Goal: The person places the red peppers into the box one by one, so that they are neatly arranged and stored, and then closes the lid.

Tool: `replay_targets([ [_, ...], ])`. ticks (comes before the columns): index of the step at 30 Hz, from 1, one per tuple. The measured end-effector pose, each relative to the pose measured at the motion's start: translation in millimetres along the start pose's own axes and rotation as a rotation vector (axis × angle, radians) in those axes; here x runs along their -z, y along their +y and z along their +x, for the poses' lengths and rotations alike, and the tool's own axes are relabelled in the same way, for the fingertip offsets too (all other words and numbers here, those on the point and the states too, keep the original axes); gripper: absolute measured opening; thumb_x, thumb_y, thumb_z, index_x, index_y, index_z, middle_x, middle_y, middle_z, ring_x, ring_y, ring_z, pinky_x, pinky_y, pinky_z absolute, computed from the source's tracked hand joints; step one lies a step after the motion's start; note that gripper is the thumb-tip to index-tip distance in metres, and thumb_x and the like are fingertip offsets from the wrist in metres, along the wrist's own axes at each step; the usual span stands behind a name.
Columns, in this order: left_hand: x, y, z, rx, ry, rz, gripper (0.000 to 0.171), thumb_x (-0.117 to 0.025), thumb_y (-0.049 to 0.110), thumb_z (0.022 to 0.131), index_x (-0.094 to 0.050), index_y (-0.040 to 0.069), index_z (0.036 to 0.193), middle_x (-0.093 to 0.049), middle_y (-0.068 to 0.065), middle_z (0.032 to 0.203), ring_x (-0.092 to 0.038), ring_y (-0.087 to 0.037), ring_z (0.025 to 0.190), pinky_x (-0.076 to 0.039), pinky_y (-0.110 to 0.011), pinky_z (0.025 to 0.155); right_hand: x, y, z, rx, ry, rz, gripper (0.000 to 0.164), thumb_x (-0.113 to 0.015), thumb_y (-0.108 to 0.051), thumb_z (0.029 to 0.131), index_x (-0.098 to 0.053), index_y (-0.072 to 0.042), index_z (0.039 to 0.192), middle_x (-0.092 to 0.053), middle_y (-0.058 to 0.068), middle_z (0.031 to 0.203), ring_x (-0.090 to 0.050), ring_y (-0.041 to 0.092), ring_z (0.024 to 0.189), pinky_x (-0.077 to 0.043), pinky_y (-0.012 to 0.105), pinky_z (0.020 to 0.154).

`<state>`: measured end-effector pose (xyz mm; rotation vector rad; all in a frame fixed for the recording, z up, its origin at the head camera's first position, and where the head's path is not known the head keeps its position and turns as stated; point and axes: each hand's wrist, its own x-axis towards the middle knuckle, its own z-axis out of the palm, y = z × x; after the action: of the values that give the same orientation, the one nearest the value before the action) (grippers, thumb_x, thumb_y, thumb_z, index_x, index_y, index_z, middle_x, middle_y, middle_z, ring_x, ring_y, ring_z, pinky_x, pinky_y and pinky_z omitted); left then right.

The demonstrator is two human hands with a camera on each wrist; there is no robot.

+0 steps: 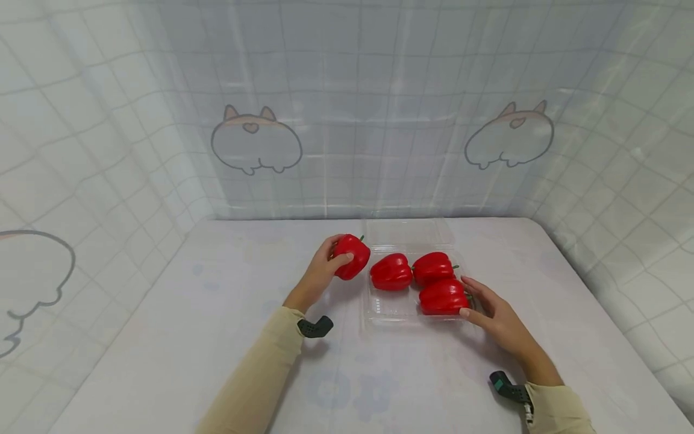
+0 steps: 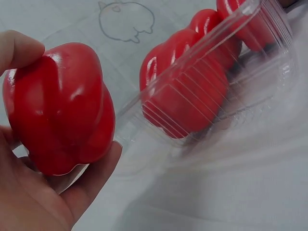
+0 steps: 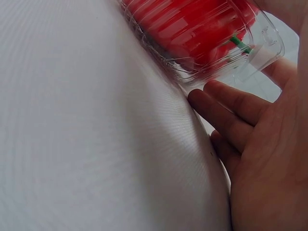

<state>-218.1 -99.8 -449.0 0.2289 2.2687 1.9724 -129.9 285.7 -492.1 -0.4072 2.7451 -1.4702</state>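
Note:
My left hand [image 1: 318, 271] grips a red bell pepper [image 1: 351, 258] just left of a clear plastic box [image 1: 393, 308]. The left wrist view shows the held pepper [image 2: 62, 108] close up, with thumb and fingers round it. Inside the box lie three more peppers: one on the left [image 1: 391, 272], one at the back right [image 1: 434, 267] and one at the front right [image 1: 443, 296]. My right hand [image 1: 496, 316] touches the box's right end, thumb and forefinger spread along its rim. In the right wrist view the other fingers [image 3: 231, 113] lie loosely beside the box wall [image 3: 192, 72].
The box's clear lid [image 1: 406, 232] is folded back toward the rear of the white-covered table [image 1: 244, 313]. A grid-patterned curtain [image 1: 347, 72] hangs behind and along both sides. Dark wrist devices [image 1: 315, 327] sit on both arms.

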Motion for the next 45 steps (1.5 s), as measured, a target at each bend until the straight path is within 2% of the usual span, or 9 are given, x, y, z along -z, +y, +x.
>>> replay_targets([
  [8,-3.3,6.9,-3.2,-0.016,-0.022,-0.005,0.063,-0.071,0.029,0.092,-0.042,0.026,0.148,-0.047,-0.003,0.143,-0.043,-0.028,0.131,-0.051,-0.049,0.097,-3,0,-3,-0.014,0.002,-0.023,0.076,-0.07,-0.036,0.093,-0.034,-0.019,0.157,-0.045,0.015,0.152,-0.035,0.039,0.142,-0.036,0.056,0.106],
  [12,-8.4,10.2,-2.7,-0.017,-0.034,0.014,0.063,-0.07,0.028,0.093,-0.041,0.023,0.149,-0.047,-0.004,0.144,-0.044,-0.028,0.131,-0.051,-0.049,0.097,-3,-2,0,-0.007,-0.006,-0.001,0.076,-0.069,-0.037,0.093,-0.033,-0.02,0.157,-0.044,0.015,0.153,-0.032,0.04,0.143,-0.035,0.06,0.107],
  [15,-13.4,11.8,-2.2,-0.005,-0.05,0.037,0.066,-0.07,0.027,0.092,-0.04,0.022,0.151,-0.047,-0.005,0.145,-0.044,-0.029,0.132,-0.051,-0.049,0.097,-3,-2,0,-0.006,0.0,-0.003,0.076,-0.07,-0.036,0.093,-0.033,-0.02,0.157,-0.044,0.015,0.153,-0.033,0.04,0.144,-0.035,0.06,0.107],
  [22,-19.2,17.7,-5.6,0.014,-0.042,0.085,0.069,-0.074,0.026,0.09,-0.041,0.024,0.15,-0.048,-0.003,0.144,-0.045,-0.028,0.131,-0.054,-0.045,0.092,-4,-1,-2,-0.002,0.004,-0.001,0.076,-0.07,-0.033,0.092,-0.034,-0.018,0.157,-0.045,0.017,0.151,-0.034,0.041,0.142,-0.035,0.058,0.106],
  [32,-23.3,24.3,-9.1,-0.055,-0.126,0.228,0.079,-0.077,0.036,0.086,-0.039,0.025,0.153,-0.051,-0.001,0.141,-0.05,-0.026,0.125,-0.056,-0.041,0.088,-3,1,0,-0.017,0.011,-0.019,0.076,-0.069,-0.038,0.093,-0.033,-0.019,0.157,-0.045,0.018,0.151,-0.033,0.041,0.143,-0.034,0.06,0.107],
  [37,-23.7,25.6,-9.1,-0.095,-0.166,0.262,0.076,-0.075,0.038,0.087,-0.04,0.027,0.153,-0.053,0.0,0.138,-0.052,-0.025,0.121,-0.057,-0.039,0.086,-3,-1,0,-0.009,0.011,0.0,0.076,-0.07,-0.034,0.093,-0.033,-0.019,0.157,-0.046,0.02,0.149,-0.033,0.043,0.143,-0.034,0.062,0.107],
  [45,-24.3,28.2,-8.8,-0.092,-0.18,0.283,0.075,-0.075,0.04,0.088,-0.04,0.027,0.153,-0.053,-0.001,0.138,-0.053,-0.024,0.119,-0.057,-0.039,0.086,-2,-4,0,-0.017,0.008,0.007,0.076,-0.07,-0.035,0.092,-0.033,-0.021,0.157,-0.046,0.019,0.15,-0.033,0.042,0.143,-0.034,0.061,0.107],
])
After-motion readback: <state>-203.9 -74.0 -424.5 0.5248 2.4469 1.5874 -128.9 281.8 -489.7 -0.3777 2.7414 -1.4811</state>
